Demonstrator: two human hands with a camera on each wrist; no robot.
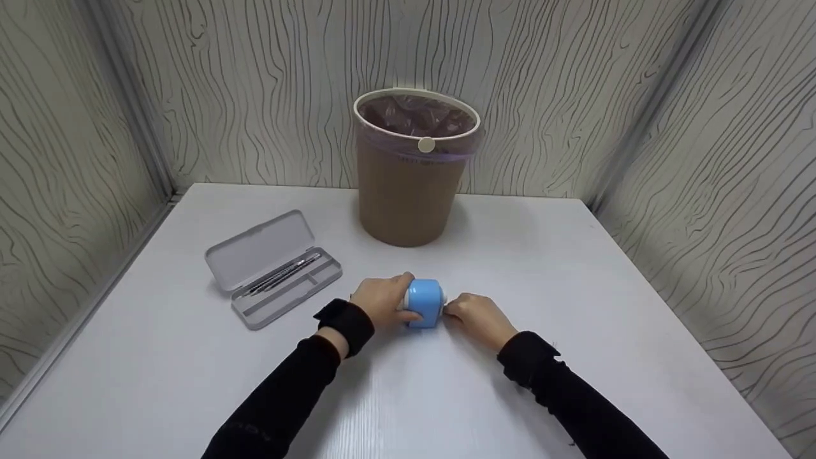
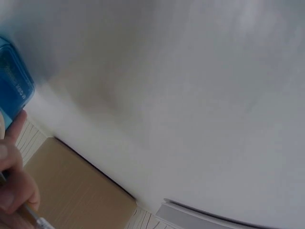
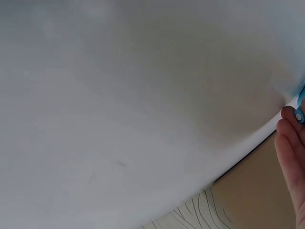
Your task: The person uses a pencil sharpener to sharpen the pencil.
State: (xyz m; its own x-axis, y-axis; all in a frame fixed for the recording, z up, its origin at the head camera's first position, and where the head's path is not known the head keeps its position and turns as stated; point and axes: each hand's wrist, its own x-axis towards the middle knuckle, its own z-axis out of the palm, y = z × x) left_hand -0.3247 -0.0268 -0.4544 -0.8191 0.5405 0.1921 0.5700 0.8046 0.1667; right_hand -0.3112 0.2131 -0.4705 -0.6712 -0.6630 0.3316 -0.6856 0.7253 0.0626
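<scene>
A blue hand-crank pencil sharpener is between the two hands, close over the white table. My left hand grips it from the left, thumb and fingers spread around its body. In the left wrist view a see-through blue shavings drawer shows at the sharpener's side. A brown pencil with a silvery end lies in the curled fingers of that same hand. From the right, my right hand pinches the crank; its small blue knob shows at the fingertips in the right wrist view.
An open grey pencil case with several dark striped pencils lies left of the hands. Behind stands a brown bin with a plastic liner. Wood-patterned panels enclose the table at the back and sides.
</scene>
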